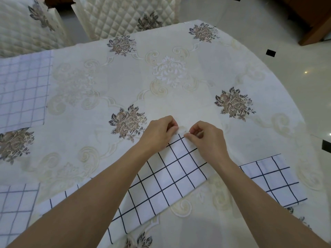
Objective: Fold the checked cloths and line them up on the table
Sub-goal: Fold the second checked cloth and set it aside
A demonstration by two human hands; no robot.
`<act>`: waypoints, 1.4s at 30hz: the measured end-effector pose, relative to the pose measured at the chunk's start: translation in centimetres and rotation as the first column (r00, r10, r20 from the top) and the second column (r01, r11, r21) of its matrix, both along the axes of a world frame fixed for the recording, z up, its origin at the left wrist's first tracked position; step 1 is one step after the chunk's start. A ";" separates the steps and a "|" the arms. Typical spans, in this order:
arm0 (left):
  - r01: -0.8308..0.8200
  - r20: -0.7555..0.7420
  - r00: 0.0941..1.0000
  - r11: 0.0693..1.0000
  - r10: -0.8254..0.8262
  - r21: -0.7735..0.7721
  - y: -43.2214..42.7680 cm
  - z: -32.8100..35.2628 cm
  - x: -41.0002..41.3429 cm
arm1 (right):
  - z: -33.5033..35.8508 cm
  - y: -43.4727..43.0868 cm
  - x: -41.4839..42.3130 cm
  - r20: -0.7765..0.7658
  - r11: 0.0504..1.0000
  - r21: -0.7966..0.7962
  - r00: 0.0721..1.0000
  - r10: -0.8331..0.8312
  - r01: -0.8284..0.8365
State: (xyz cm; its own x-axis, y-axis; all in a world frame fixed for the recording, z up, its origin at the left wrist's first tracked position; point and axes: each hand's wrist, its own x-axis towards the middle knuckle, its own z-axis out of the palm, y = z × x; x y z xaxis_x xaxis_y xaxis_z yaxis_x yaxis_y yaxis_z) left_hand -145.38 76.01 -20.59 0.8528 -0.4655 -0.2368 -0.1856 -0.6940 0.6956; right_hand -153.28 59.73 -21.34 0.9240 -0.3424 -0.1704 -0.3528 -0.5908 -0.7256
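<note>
Fingers of the left hand (157, 133) and right hand (207, 138) are pinched on the far corner of the white black-checked cloth (161, 183). Its length is laid back toward the person on the cream flowered table (179, 97).

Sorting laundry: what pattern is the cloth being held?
The cloth: white, dark grid lines; head view.

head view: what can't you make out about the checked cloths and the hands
Head view only.
White, black-gridded cloth being handled: near end hidden under both forearms.
Left hand and right hand: fingertips curl over the cloth's far corner, hiding the pinch.
Pale checked cloth at far left, checked cloth at near left: cut off by the frame edge.
</note>
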 end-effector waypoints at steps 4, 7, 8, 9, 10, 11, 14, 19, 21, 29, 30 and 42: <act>0.000 0.004 1.000 1.000 0.000 0.001 -0.3 -0.1 0.0 | -0.3 0.2 -0.1 0.080 1.000 -0.016 0.996 0.028 -0.026; -0.003 -0.009 1.000 1.000 0.003 0.000 -0.4 0.0 -0.1 | -0.6 0.4 0.4 0.110 0.999 -0.020 0.993 0.048 -0.046; -0.004 -0.018 1.000 1.000 0.004 -0.004 -0.4 0.0 -0.1 | -0.7 0.5 0.5 0.112 0.998 -0.028 0.992 0.051 -0.048; -0.004 -0.029 1.000 1.000 0.003 -0.009 -0.3 0.0 -0.1 | -0.7 0.5 0.7 0.112 0.999 -0.024 0.992 0.051 -0.049; -0.001 -0.039 0.999 1.000 0.001 -0.013 -0.2 0.0 -0.1 | -0.7 0.6 0.9 0.107 0.999 -0.006 0.993 0.050 -0.049; 0.003 -0.046 0.999 1.000 -0.004 -0.015 -0.1 0.0 -0.1 | -0.6 0.6 1.0 0.098 0.999 0.018 0.994 0.049 -0.051; 0.007 -0.060 0.998 1.000 -0.008 -0.018 0.2 0.1 0.1 | -0.2 1.0 1.2 0.075 0.998 0.046 0.996 0.050 -0.053; 0.029 -0.116 0.992 0.995 -0.040 -0.091 1.0 0.2 0.2 | -0.2 1.2 1.4 0.055 0.996 0.084 0.998 0.001 -0.006; 0.051 -0.108 0.992 0.996 -0.059 -0.072 1.3 -0.1 0.2 | -0.2 1.2 1.5 0.051 0.993 0.114 0.999 -0.016 0.010; 0.049 0.332 0.935 0.973 -0.124 0.226 2.2 0.1 -2.7 | -0.4 1.0 1.6 0.016 1.000 -0.006 1.000 0.016 -0.015; -0.008 0.427 0.897 0.959 -0.118 0.283 2.9 0.1 -4.5 | -0.4 1.1 1.6 0.015 0.999 -0.040 1.000 0.017 -0.017; -0.097 0.363 0.926 0.864 -0.104 0.494 5.4 -4.5 -14.7 | -3.8 5.1 -3.6 -0.088 0.650 -0.579 0.831 0.550 -0.492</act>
State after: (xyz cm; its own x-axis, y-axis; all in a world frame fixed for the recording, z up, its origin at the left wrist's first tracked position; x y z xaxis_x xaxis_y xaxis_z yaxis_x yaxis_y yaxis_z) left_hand -160.05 81.39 -25.06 0.9211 -0.3742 -0.1075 -0.3587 -0.9230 0.1395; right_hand -156.91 64.79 -25.15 0.9804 0.1960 -0.0209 0.1871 -0.9586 -0.2149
